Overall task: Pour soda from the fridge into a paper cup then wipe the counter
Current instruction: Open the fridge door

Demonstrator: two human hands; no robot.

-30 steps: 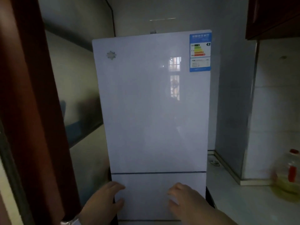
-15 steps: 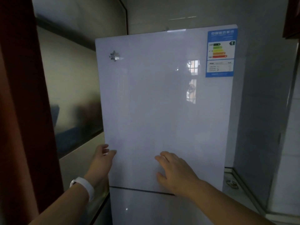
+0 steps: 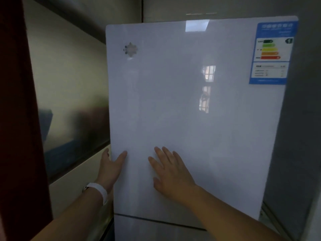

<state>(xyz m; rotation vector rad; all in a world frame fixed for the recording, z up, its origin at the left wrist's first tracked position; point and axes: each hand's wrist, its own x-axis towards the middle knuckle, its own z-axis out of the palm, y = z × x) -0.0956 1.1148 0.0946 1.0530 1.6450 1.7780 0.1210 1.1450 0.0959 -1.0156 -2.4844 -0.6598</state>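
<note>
A tall white fridge fills the view, its glossy upper door closed. My left hand is at the door's left edge, thumb on the front and fingers wrapped behind the edge. A white band circles that wrist. My right hand lies flat on the door front, fingers spread, holding nothing. The seam to the lower door runs just under my forearms. No soda, cup or cloth is in view.
A blue energy label is stuck at the door's top right. A dark red door frame stands close on the left, with a glossy wall panel beside the fridge. A grey wall borders the right.
Both hands rose from the lower door to the upper door. My left hand has hooked around the upper door's left edge. The view moved closer and tilted up.
</note>
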